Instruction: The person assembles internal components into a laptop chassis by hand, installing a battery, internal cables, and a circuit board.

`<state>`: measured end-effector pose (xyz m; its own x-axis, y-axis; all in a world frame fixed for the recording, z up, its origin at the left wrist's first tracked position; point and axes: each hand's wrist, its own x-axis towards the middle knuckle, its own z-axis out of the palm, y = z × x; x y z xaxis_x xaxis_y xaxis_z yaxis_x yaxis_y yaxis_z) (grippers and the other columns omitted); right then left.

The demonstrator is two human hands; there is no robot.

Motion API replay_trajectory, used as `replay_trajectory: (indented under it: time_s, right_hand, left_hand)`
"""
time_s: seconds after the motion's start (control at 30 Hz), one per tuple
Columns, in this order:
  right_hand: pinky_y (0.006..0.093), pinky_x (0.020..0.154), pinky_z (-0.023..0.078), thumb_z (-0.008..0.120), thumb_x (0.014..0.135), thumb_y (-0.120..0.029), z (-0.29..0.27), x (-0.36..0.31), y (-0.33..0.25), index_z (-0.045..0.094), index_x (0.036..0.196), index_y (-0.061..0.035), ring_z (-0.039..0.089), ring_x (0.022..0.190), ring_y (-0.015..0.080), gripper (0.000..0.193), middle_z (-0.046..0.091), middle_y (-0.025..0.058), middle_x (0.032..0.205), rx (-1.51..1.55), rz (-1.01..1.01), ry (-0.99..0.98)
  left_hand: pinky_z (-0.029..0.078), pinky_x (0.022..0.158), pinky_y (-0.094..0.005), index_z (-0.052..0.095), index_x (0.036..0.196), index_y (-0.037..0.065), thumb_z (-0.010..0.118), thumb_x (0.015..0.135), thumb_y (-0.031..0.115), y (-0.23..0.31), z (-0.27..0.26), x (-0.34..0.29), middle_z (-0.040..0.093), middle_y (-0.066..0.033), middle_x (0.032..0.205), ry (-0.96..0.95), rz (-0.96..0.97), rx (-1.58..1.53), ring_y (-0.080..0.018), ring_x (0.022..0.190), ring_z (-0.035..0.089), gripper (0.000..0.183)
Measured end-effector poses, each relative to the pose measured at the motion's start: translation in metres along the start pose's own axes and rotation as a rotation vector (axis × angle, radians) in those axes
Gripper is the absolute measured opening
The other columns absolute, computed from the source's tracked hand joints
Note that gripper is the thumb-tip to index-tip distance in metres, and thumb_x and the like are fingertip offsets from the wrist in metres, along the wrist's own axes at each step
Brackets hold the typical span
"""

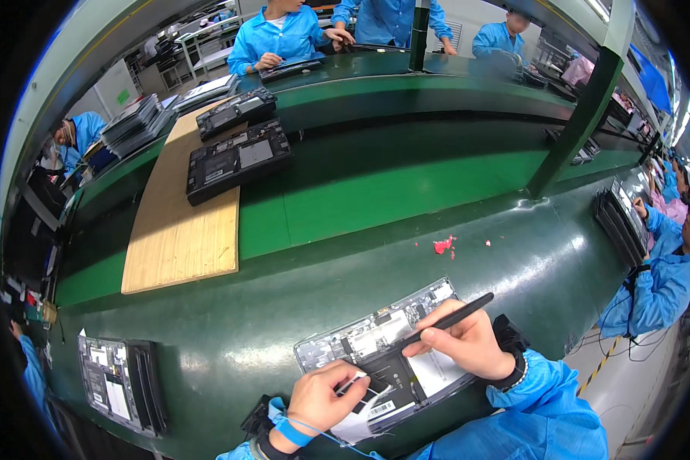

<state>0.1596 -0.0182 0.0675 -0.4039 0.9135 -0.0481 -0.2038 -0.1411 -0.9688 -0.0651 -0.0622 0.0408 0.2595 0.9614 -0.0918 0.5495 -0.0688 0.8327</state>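
Note:
An opened laptop base (376, 345), its circuit board and battery exposed, lies on the green bench in front of me. My right hand (468, 341) is closed round a slim black pen-shaped tool (468, 308); its lower end points down and left over the board. Over the base's near left part, my left hand (331, 395) pinches a small white sheet with black strips (374, 392), whose exact kind I cannot make out. A blue band with a cord circles my left wrist. White paper (351, 428) shows below that hand, partly hidden by it.
A stack of opened laptop bases (119, 387) stands at the near left. Two more stacks (238, 157) rest on a wooden board (180, 245) across the green channel. Red scraps (443, 245) lie beyond my work. A green post (579, 126) rises at right. Co-workers in blue sit around.

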Motion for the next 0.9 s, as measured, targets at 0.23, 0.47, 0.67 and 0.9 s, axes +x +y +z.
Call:
replay_trajectory:
  time_s: [0.23, 0.47, 0.67, 0.9]
  right_hand:
    - [0.0253, 0.070, 0.053, 0.058, 0.083, 0.000, 0.003, 0.012, 0.023, 0.045, 0.095, 0.0005, 0.063, 0.084, 0.0178, 0.018, 0.058, 0.0114, 0.092, 0.018, 0.067, 0.064]
    - [0.0244, 0.070, 0.053, 0.060, 0.082, -0.001, 0.009, 0.021, 0.037, 0.046, 0.089, 0.0004, 0.062, 0.085, 0.0161, 0.016, 0.058, 0.0098, 0.091, -0.036, 0.028, 0.048]
    - [0.0236, 0.068, 0.052, 0.061, 0.082, -0.007, 0.014, 0.033, 0.050, 0.047, 0.087, 0.0005, 0.062, 0.082, 0.0135, 0.017, 0.059, 0.0080, 0.087, -0.145, 0.046, 0.056]
    - [0.0240, 0.062, 0.050, 0.064, 0.081, -0.015, 0.020, 0.038, 0.056, 0.050, 0.084, -0.0010, 0.063, 0.077, 0.0123, 0.020, 0.061, 0.0074, 0.082, -0.276, 0.050, 0.061]
  left_hand:
    - [0.048, 0.068, -0.0332, 0.057, 0.080, 0.006, 0.059, 0.077, 0.017, 0.001, -0.010, 0.015, 0.059, -0.0051, 0.106, 0.058, 0.211, 0.298, -0.0266, 0.088, 0.058, 0.011]
    - [0.048, 0.069, -0.0348, 0.057, 0.080, 0.006, 0.059, 0.077, 0.016, 0.001, -0.013, 0.018, 0.059, -0.0054, 0.106, 0.014, 0.197, 0.342, -0.0270, 0.088, 0.059, 0.011]
    - [0.046, 0.074, -0.0352, 0.056, 0.080, 0.002, 0.060, 0.075, 0.008, -0.014, -0.012, 0.007, 0.059, -0.0132, 0.104, 0.118, 0.269, 0.064, -0.0306, 0.087, 0.058, 0.009]
    - [0.044, 0.075, -0.0362, 0.056, 0.080, 0.001, 0.061, 0.075, 0.008, -0.020, -0.009, 0.003, 0.059, -0.0146, 0.105, 0.124, 0.348, 0.115, -0.0301, 0.083, 0.055, 0.011]
